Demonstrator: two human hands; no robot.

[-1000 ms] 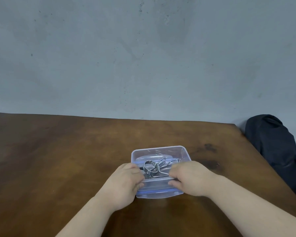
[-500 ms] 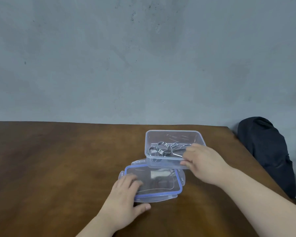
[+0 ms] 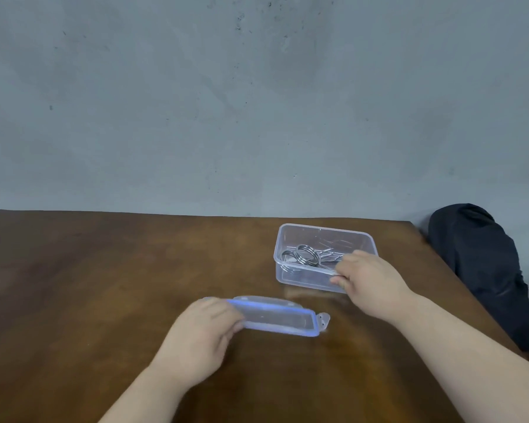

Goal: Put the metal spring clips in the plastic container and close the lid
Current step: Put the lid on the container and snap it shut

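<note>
A clear plastic container [image 3: 300,274] stands open on the brown table, right of centre. Metal spring clips [image 3: 306,254] lie inside it. My right hand [image 3: 368,279] grips the container's near right rim, thumb on the outer wall. The clear lid [image 3: 277,317] with a blue seal is in front of the container, tilted, its left end raised. My left hand [image 3: 203,334] holds the lid by that left end. A latch tab sticks out at the lid's right end.
A dark bag [image 3: 483,270] sits off the table's right edge, against the grey wall. The table's far edge [image 3: 165,213] meets the wall, and its right edge runs diagonally toward me.
The container has moved right and away from the lid, carried by my right hand. My left hand has gone from resting flat on the lid to lifting its left end.
</note>
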